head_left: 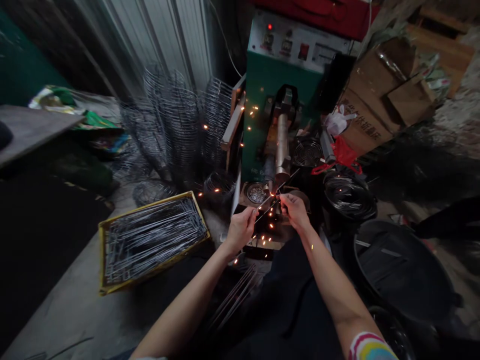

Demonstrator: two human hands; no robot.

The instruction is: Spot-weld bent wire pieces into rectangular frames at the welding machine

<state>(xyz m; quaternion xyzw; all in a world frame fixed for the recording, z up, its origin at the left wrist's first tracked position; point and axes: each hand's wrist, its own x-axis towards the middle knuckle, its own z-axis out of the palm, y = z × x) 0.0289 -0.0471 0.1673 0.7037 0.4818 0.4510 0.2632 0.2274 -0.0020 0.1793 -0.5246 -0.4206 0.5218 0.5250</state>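
Note:
A green spot welding machine stands before me, its thick metal electrode arm reaching toward me. Sparks fly from the tip, where both my hands meet. My left hand is closed in a pinch on a thin metal wire rod that points up to the sparking spot. Just right of the tip, my right hand is also pinched closed; what its fingers hold is too small to make out. A round dish of small metal pieces sits left of the electrode.
At left, a yellow-rimmed crate holds many bent wire rods. Tall stacks of wire frames stand behind it. To the right are a cardboard box, a red plastic bag, coiled black wire and a large black tub.

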